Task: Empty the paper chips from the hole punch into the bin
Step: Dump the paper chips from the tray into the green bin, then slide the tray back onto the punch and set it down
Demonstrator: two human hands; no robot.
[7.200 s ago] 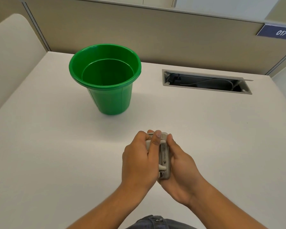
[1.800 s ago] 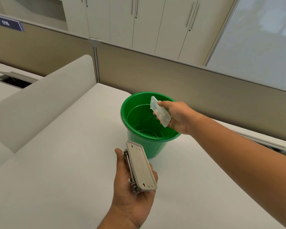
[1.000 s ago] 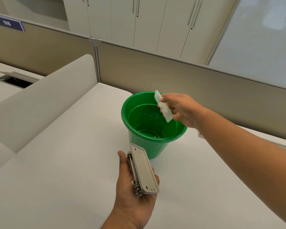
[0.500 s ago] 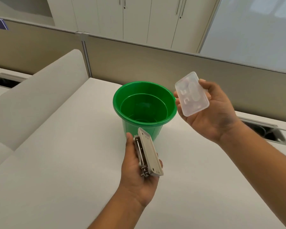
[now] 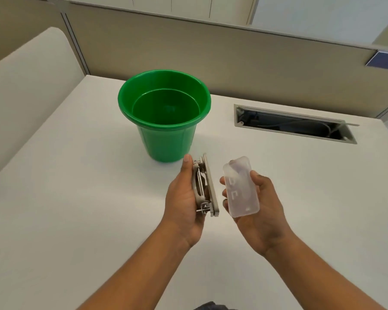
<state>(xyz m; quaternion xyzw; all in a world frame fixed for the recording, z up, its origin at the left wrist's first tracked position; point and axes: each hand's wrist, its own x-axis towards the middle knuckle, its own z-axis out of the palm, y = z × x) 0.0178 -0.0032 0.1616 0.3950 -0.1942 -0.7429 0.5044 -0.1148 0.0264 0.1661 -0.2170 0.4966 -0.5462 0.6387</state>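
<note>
A green plastic bin [image 5: 166, 139] stands upright on the white desk [image 5: 76, 198], its mouth open towards me. In front of it my left hand [image 5: 184, 204] grips the grey hole punch [image 5: 205, 186] on its side, flat base plate facing right. My right hand [image 5: 260, 204] holds the translucent chip tray cover [image 5: 241, 186] just right of the punch, a small gap between them. The cover's hollow side faces me and looks empty. Both hands hover near the bin's base, below its rim.
A cable slot [image 5: 293, 124] with its flap open is cut into the desk at the right back. A beige partition wall [image 5: 211, 50] runs behind the bin. A padded divider [image 5: 25, 86] borders the desk on the left.
My right hand has come back from over the bin and lowered the cover beside the punch. The view has tilted down and swung right. My left hand kept hold of the punch.
</note>
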